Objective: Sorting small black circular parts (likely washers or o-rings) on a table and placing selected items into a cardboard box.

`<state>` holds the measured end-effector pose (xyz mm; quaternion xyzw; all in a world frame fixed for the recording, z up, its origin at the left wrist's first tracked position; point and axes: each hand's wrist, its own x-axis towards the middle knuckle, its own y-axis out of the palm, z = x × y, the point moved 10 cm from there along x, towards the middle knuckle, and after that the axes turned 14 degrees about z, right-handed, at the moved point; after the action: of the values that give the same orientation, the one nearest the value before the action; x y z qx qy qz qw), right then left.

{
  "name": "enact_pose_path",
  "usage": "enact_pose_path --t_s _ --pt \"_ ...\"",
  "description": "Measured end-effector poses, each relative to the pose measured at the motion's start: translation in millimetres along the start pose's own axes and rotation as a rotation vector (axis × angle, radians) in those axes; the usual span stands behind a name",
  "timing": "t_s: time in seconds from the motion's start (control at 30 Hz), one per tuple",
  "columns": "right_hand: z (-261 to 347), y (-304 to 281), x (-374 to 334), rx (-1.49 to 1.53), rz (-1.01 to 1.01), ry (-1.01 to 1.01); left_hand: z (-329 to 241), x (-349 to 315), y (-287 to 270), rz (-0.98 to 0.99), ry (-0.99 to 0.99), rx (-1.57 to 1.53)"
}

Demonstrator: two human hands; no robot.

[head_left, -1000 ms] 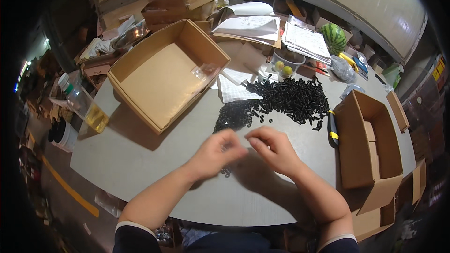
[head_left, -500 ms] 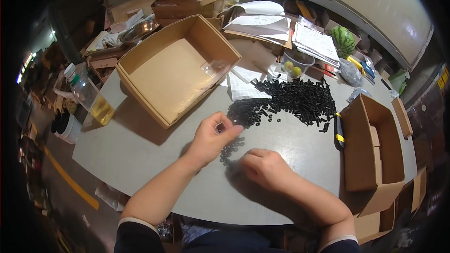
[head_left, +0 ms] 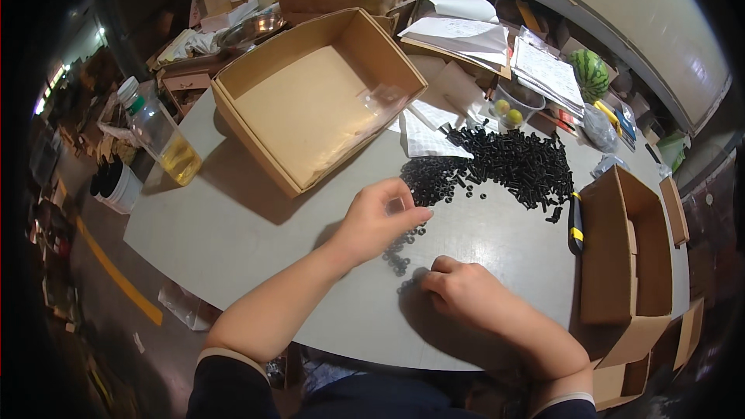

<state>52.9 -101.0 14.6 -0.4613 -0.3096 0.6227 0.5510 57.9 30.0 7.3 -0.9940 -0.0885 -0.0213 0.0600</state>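
Note:
My left hand (head_left: 371, 221) is raised over the table, thumb and fingers closed on a small clear plastic bag (head_left: 395, 206). My right hand (head_left: 469, 289) is low over the table to its right, fingers pinched together; what they hold, if anything, is hidden. A trail of small black nuts (head_left: 399, 261) lies between the hands, its near end beside my right fingertips. Farther back, a denser spread of black nuts (head_left: 429, 178) adjoins a heap of black screws (head_left: 531, 167).
An open cardboard box (head_left: 256, 151) with clear bags (head_left: 386, 99) inside sits tilted at the back left. To its left stands a bottle of yellow liquid (head_left: 180, 159). A cutter knife (head_left: 575, 225) lies beside a narrower carton (head_left: 601, 264). Papers (head_left: 547, 74) and a watermelon (head_left: 588, 74) are behind.
The view has shifted, so the table's things appear farther right and slightly higher. My right hand has drawn a little toward me; my left hand keeps its hold on the bag.

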Motion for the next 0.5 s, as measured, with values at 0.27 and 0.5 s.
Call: enact_pose_path --t_s 0.27,0.5 --pt "-26.1 -6.1 -2.9 0.145 -0.086 0.045 2.8 5.9 21.8 0.142 -0.038 0.037" --pt "-30.6 -3.4 11.2 0.057 -0.009 0.079 -12.9 -5.8 12.6 0.106 0.123 0.237"
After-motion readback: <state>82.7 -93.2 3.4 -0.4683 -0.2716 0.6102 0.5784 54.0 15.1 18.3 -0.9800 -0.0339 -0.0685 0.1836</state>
